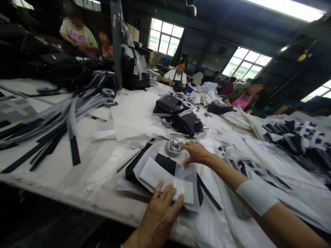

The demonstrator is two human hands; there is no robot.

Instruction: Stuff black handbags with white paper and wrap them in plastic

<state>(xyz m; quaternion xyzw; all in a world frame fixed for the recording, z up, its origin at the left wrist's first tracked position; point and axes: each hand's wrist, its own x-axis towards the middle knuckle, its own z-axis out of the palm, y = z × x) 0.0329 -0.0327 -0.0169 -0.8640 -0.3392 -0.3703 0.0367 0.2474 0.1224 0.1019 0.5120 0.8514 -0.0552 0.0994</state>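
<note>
A black bag [131, 168] lies flat in front of me, partly covered by translucent wrapping sheet and a white foam sheet [155, 174]. My left hand [162, 208] rests on the near part of the foam sheet with its fingers spread. At the far side of the bag, a coiled strap in grey wrapping [173, 147] sits on the table. My right hand [196, 152] is beside that coil, thumb and fingers apart; whether a fingertip touches it I cannot tell. A narrow black strip [210, 194] extends from the bag's right side.
Long wrapped straps [73, 117] are heaped on the left of the white table [85, 172]. More black bags [168, 105] stand farther back. Plastic sheets [261, 155] and wrapped black pieces [284, 137] cover the right. A grey post [117, 44] rises at the far left; several people work beyond.
</note>
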